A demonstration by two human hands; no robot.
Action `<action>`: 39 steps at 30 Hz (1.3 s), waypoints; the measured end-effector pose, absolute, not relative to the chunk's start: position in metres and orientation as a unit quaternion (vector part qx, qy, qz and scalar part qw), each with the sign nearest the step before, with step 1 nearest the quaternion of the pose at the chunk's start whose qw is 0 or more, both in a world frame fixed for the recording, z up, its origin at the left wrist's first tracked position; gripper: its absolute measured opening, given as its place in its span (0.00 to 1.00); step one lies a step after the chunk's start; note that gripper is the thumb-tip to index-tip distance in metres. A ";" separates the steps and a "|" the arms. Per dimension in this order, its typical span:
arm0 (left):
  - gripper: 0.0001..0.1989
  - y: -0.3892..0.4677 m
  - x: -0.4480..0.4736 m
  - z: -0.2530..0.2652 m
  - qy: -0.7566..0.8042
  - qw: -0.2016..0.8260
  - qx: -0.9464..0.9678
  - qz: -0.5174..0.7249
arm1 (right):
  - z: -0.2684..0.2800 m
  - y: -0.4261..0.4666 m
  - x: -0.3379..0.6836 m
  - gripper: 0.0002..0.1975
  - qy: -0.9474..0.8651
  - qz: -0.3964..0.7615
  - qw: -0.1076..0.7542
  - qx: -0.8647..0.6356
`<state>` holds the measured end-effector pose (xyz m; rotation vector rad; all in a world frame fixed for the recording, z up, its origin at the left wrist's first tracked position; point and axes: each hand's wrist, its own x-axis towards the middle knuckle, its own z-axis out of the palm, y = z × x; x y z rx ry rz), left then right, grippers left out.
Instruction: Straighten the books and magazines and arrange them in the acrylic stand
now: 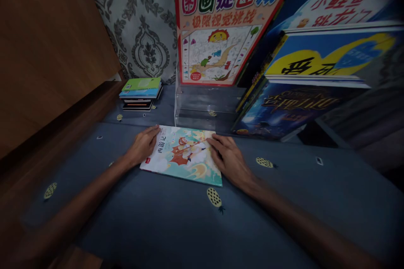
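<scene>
A thin picture book with a white and teal cover lies face up, sideways to me, on or just over the blue cloth; I cannot tell if it touches. Its cover shows a figure with a long staff and an orange cape. My left hand grips the book's left edge, fingers at its upper corner. At the opposite edge, my right hand holds on with its fingertips over the cover. The undersides of both grips are hidden.
A clear plastic book stand rises behind, bearing a red-bordered book. To its right stand more books, among them a dark blue one. A small stack of books sits back left. A wooden panel borders the cloth-covered surface.
</scene>
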<state>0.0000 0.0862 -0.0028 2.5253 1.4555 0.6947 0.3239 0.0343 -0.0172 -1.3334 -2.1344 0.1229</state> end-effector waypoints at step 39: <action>0.18 0.080 0.129 0.013 0.306 -0.001 0.941 0.144 | -0.017 0.035 0.339 0.22 -0.738 0.169 0.400 -0.517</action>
